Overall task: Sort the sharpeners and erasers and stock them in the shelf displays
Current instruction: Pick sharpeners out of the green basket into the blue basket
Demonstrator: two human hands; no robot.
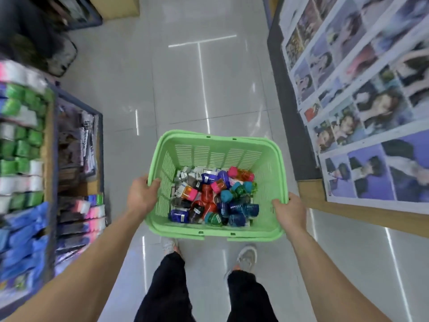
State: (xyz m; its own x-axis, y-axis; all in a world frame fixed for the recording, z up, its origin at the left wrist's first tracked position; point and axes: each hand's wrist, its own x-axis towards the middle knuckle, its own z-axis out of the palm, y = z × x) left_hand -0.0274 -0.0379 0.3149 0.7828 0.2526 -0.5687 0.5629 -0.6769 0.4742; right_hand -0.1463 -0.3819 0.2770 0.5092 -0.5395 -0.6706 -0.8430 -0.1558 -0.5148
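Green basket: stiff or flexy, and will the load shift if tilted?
Basket likely light, slightly flexy: thin slotted plastic walls. Loose sharpeners probably slide if tilted. Left hand and right hand grip opposite rims, so probably steady.

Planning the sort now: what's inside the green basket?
The basket holds a loose pile of colourful sharpeners in blue, red, teal and pink. Small white packets, likely erasers, lie at its far left corner. Anything beneath the pile is covered.

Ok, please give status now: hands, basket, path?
Holding green basket rim: left hand, right hand. Inside, sharpeners and erasers mixed. Beside: shelf left, poster display right.
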